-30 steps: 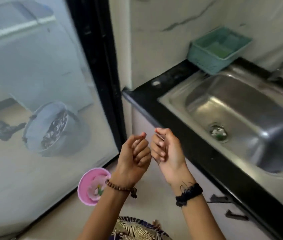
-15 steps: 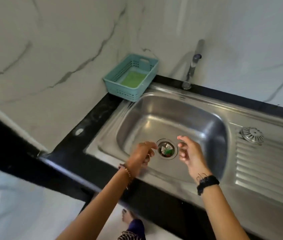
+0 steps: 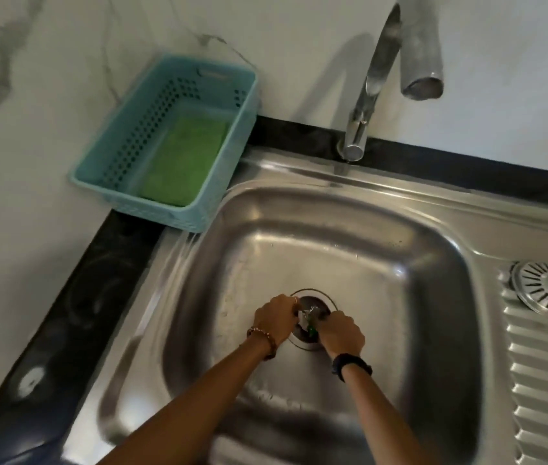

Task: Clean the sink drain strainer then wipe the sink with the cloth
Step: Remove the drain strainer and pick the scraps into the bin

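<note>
Both my hands are down in the steel sink (image 3: 349, 236) at the round drain (image 3: 313, 298). My left hand (image 3: 274, 318) and my right hand (image 3: 339, 332) meet over the drain opening, fingers curled around silvery and green scraps (image 3: 309, 318) lying in it. The fingertips hide most of the scraps and the drain's inside. A round slotted metal strainer (image 3: 546, 286) lies on the ribbed drainboard to the right, apart from both hands. A green cloth (image 3: 185, 162) lies inside a teal basket (image 3: 125, 182) at the back left corner.
The chrome tap (image 3: 366, 95) rises behind the sink, its spout (image 3: 422, 85) hanging over the basin's back. A black countertop (image 3: 74, 313) borders the sink on the left. White marbled wall stands behind and to the left.
My view came closer over the sink. Both hands dropped from beside the drain onto it and closed on the scraps inside.
</note>
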